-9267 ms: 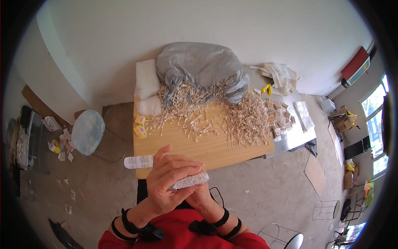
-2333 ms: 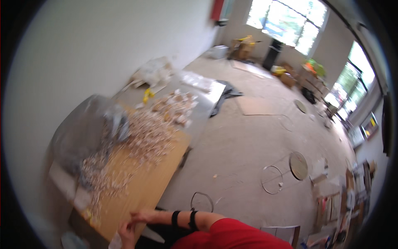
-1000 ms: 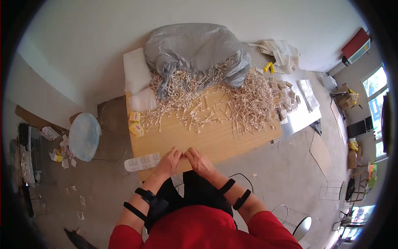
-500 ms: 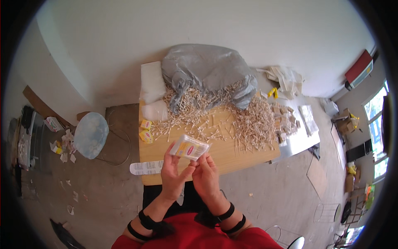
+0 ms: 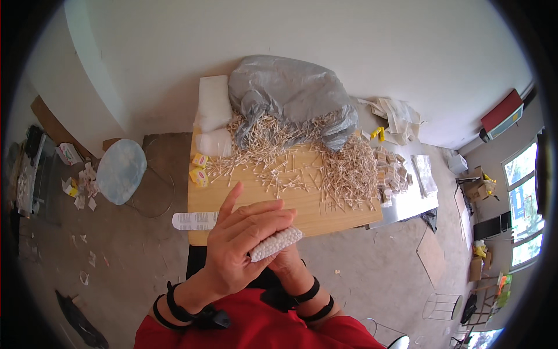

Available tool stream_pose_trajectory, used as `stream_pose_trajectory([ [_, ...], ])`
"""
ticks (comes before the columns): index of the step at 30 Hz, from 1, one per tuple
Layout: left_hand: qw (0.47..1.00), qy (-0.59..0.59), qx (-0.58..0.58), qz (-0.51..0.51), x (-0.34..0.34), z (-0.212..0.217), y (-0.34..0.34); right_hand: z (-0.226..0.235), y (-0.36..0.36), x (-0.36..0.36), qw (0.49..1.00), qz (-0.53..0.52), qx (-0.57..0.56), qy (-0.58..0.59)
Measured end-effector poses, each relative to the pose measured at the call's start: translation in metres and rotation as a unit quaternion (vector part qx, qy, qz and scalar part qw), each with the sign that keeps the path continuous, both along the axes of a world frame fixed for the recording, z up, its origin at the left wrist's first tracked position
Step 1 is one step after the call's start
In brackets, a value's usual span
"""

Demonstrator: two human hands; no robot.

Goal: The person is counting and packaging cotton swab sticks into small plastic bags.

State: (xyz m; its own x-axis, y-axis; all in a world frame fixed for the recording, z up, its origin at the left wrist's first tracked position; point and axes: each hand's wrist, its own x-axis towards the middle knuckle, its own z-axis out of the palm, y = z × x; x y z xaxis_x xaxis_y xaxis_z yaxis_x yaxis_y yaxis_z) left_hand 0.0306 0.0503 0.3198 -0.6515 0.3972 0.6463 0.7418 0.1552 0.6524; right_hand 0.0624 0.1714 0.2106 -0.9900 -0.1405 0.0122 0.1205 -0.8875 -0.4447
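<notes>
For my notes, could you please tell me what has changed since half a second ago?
The left hand has moved on top of the swab pack, now drawn closer in and showing white tips rather than its printed face. The right hand remains below. The grey bag and swab pile look unchanged.

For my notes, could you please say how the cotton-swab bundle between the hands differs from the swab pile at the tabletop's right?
The cotton-swab bundle is packed tight, tips side by side; the swab pile is loose, its sticks pointing many ways. The bundle sits between the left hand and right hand; the pile lies on the wooden tabletop. The pile dwarfs the bundle. Both show pale tips.
</notes>
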Motion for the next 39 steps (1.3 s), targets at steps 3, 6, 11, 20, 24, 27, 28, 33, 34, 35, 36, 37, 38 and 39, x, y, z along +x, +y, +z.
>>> stream_pose_trajectory([
  [3,1.000,-0.014,-0.008,-0.005,0.001,-0.001,-0.003,0.009,-0.007,0.002,1.000,-0.009,-0.020,-0.016],
  [6,1.000,-0.009,-0.010,-0.007,0.002,-0.004,-0.003,0.008,-0.007,0.004,1.000,0.001,-0.023,-0.017],
  [11,0.999,-0.022,-0.007,-0.026,0.003,-0.004,-0.002,-0.008,-0.003,0.005,0.998,-0.041,0.026,0.038],
  [20,0.996,-0.078,0.031,0.005,0.006,-0.013,-0.012,0.000,-0.001,0.009,0.975,-0.190,0.109,0.031],
  [24,0.943,-0.258,0.210,-0.018,-0.004,-0.037,-0.023,0.034,0.019,0.016,0.922,-0.248,0.278,0.101],
  [27,0.865,-0.343,0.359,-0.063,-0.004,-0.034,-0.021,0.075,0.010,0.018,0.860,-0.331,0.380,0.080],
  [28,0.825,-0.376,0.418,-0.057,-0.002,-0.036,-0.020,0.076,0.012,0.021,0.805,-0.343,0.480,0.070],
  [33,0.767,-0.405,0.491,-0.080,-0.001,-0.035,-0.013,0.092,0.001,0.024,0.594,-0.458,0.626,0.214],
  [34,0.771,-0.407,0.483,-0.085,0.000,-0.034,-0.011,0.091,0.000,0.023,0.577,-0.466,0.630,0.230],
  [35,0.772,-0.418,0.472,-0.082,0.001,-0.034,-0.009,0.089,-0.002,0.021,0.560,-0.475,0.633,0.245],
  [36,0.774,-0.427,0.461,-0.079,0.003,-0.031,-0.008,0.088,-0.004,0.017,0.540,-0.493,0.635,0.248],
  [37,0.777,-0.427,0.455,-0.082,0.005,-0.028,-0.006,0.088,-0.005,0.016,0.540,-0.499,0.632,0.244],
  [38,0.778,-0.422,0.458,-0.080,0.008,-0.024,-0.004,0.088,-0.006,0.014,0.517,-0.515,0.635,0.253],
  [39,0.778,-0.418,0.464,-0.075,0.010,-0.023,-0.003,0.087,-0.006,0.015,0.493,-0.528,0.640,0.263],
])
